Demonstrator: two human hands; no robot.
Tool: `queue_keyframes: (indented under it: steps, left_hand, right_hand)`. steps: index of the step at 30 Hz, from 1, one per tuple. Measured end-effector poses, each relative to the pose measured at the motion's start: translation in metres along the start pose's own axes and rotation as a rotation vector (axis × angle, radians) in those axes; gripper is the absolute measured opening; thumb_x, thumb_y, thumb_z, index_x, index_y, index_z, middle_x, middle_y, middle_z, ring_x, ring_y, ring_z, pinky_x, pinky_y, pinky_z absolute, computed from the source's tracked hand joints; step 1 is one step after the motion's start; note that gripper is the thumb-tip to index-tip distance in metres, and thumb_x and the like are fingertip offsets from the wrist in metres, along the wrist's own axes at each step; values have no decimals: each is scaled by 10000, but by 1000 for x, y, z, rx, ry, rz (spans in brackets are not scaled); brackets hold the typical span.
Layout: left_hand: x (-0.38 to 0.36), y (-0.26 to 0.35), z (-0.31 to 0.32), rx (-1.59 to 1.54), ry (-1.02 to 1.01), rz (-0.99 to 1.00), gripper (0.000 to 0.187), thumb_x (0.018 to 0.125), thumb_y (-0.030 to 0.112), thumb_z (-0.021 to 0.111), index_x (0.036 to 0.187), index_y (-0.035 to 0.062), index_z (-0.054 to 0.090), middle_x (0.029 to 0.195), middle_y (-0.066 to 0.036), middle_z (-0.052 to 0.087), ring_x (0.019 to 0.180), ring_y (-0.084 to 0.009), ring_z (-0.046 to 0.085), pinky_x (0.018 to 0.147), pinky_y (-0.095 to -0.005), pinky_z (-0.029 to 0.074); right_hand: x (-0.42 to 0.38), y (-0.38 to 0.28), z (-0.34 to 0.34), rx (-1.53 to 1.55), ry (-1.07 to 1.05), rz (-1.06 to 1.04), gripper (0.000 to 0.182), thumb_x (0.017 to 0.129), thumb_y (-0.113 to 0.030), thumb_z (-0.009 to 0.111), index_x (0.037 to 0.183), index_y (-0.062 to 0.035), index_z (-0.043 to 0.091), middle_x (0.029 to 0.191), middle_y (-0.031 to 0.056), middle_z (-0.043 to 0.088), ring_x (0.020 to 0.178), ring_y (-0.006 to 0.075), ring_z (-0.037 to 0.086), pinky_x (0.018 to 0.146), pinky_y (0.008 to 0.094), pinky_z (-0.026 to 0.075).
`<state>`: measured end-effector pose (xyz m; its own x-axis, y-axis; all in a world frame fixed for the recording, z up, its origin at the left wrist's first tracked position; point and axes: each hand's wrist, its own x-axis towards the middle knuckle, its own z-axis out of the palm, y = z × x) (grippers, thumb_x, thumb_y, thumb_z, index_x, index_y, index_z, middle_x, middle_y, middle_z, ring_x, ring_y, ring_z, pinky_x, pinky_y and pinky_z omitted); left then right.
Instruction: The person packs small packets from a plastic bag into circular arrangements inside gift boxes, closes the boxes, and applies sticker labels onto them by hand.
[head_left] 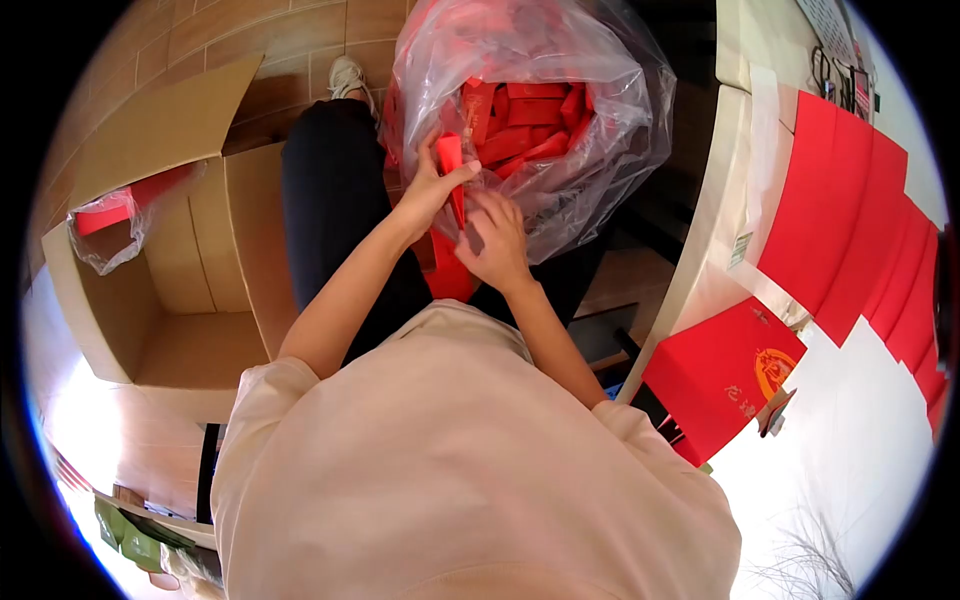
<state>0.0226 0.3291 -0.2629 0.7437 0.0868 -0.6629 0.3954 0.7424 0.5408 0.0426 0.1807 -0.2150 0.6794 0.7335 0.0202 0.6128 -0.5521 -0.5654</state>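
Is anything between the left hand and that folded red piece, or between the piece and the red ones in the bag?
Nothing visible separates the left hand from the folded red piece it grips. Toward the red pieces inside, the crumpled edge of the clear plastic bag seems to intervene, though its mouth stands open.

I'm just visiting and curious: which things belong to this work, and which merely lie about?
Apparently in use:
red piece in the left hand
clear plastic bag holding more red pieces

Probably lying about:
open cardboard box
red sheets
green item, lower left
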Motion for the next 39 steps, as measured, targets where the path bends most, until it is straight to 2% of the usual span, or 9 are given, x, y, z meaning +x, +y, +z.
queue_keyframes:
  steps: [6, 10, 12, 16, 20, 21, 28, 36, 39]
  left_hand:
    - [26, -5, -22, -381, 62, 30, 458, 836, 146, 633, 1200, 106, 357, 927, -45, 538, 824, -143, 560, 770, -293, 472]
    - [15, 14, -16, -273, 171, -97, 358, 847, 186, 632, 1115, 96, 413, 895, -42, 546, 788, -132, 564, 699, -287, 479]
    - [11, 20, -5, -274, 212, -75, 271, 875, 271, 615, 1029, 56, 557, 831, -31, 549, 744, -128, 541, 685, -274, 463]
    - [10, 30, 2, -283, 232, -24, 321, 876, 334, 626, 1032, 60, 568, 818, -25, 557, 728, -133, 541, 680, -265, 462]
    - [11, 28, 1, -332, 168, -119, 339, 880, 361, 627, 1027, 58, 585, 864, -38, 589, 766, -146, 574, 698, -268, 470]
    - [13, 25, -3, -362, 192, -120, 345, 880, 367, 628, 1026, 57, 589, 880, -46, 598, 786, -152, 587, 706, -271, 473]
    - [16, 14, -1, -461, 149, -111, 361, 897, 286, 647, 1123, 65, 474, 1022, -79, 572, 937, -188, 600, 832, -345, 540]
    - [0, 17, 1, -395, -15, 10, 473, 888, 263, 664, 1232, 80, 395, 1134, -96, 553, 1016, -175, 591, 845, -331, 510]
    - [2, 13, 0, -235, -38, -45, 492, 874, 234, 682, 1228, 81, 377, 1126, -101, 557, 963, -161, 609, 821, -324, 513]
  right_hand:
    - [47, 67, 49, 53, 184, 97, 406, 700, -28, 595, 1099, -11, 517, 1150, 154, 545, 1045, 336, 523, 913, 417, 404]
    - [133, 115, 93, 474, 478, 744, 278, 868, -132, 621, 1114, -36, 534, 950, 78, 627, 751, 212, 609, 653, 307, 495]
    - [175, 102, 64, 1200, 200, 1109, 242, 870, -177, 631, 1066, -54, 560, 856, 60, 640, 684, 199, 600, 620, 291, 490]
    - [197, 109, 66, 1010, -24, 951, 182, 871, -194, 624, 999, -70, 589, 862, 65, 647, 726, 168, 610, 624, 272, 486]
    - [115, 110, 58, 241, 309, 423, 138, 855, -99, 630, 934, -4, 567, 843, 109, 641, 742, 188, 608, 699, 323, 490]
    - [115, 97, 48, 323, 299, 449, 181, 825, -99, 627, 946, 4, 540, 870, 198, 619, 814, 356, 611, 745, 433, 467]
    - [23, 5, 6, 208, 407, 309, 145, 885, -68, 579, 989, 7, 510, 887, 193, 630, 742, 330, 633, 631, 376, 493]
    - [19, -12, -8, 1500, 103, 1019, 225, 924, -94, 538, 1145, -55, 533, 853, 42, 593, 618, 95, 523, 496, 226, 392]
    - [23, 21, -1, 1074, -333, 1143, 223, 918, -117, 520, 1128, -70, 577, 784, 21, 565, 609, 83, 502, 481, 220, 369]
